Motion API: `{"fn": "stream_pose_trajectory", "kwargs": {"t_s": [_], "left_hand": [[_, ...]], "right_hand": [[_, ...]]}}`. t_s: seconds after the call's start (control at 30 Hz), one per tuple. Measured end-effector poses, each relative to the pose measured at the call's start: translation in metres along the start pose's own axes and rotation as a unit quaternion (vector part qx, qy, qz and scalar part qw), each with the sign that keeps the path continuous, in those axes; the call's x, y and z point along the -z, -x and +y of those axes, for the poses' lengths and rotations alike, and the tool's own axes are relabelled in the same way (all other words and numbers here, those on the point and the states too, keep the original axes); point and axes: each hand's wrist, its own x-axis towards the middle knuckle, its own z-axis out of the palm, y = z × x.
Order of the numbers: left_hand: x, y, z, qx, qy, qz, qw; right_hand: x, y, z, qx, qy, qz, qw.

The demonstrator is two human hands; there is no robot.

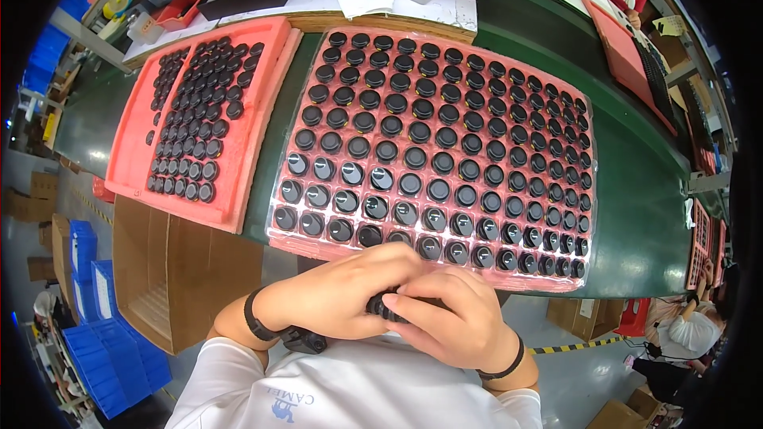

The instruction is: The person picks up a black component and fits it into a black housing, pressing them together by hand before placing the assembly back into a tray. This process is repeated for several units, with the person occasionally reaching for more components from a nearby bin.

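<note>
Far to your left, an open cardboard box (171, 270) stands below a pink tray (262, 56) of small black caps (195, 123). Close to your chest, your left hand (342, 298) and right hand (461, 322) meet, fingers closed together around a small black ridged part (383, 306). Just beyond them lies the large pink tray (314, 250) of black round parts (437, 151) on the green belt (636, 214).

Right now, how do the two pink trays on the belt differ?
The near tray in front of the hands has glossy divided pockets, nearly all filled with black round caps. The left tray is matte foam, its smaller caps clustered mid-tray, leaving wide bare borders. Both are pink and hold black round parts.
</note>
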Motion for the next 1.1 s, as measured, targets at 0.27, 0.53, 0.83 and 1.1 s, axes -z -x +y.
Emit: {"fn": "stream_pose_trajectory", "kwargs": {"t_s": [0.27,0.53,0.83,1.1], "left_hand": [[0.001,0.008,-0.01,0.058,0.037,-0.016,0.998],[0.004,0.003,-0.011,0.078,0.134,0.03,0.987],[0.009,0.007,-0.018,0.052,0.149,-0.007,0.987],[0.026,0.023,-0.022,0.08,0.297,0.001,0.952]], "right_hand": [[0.009,0.005,0.007,-0.109,-0.093,0.037,0.989],[0.012,0.001,0.016,-0.128,-0.135,0.024,0.982],[0.018,-0.011,0.013,-0.191,-0.208,-0.04,0.958],[0.036,-0.039,0.024,-0.41,-0.34,-0.055,0.845]]}}
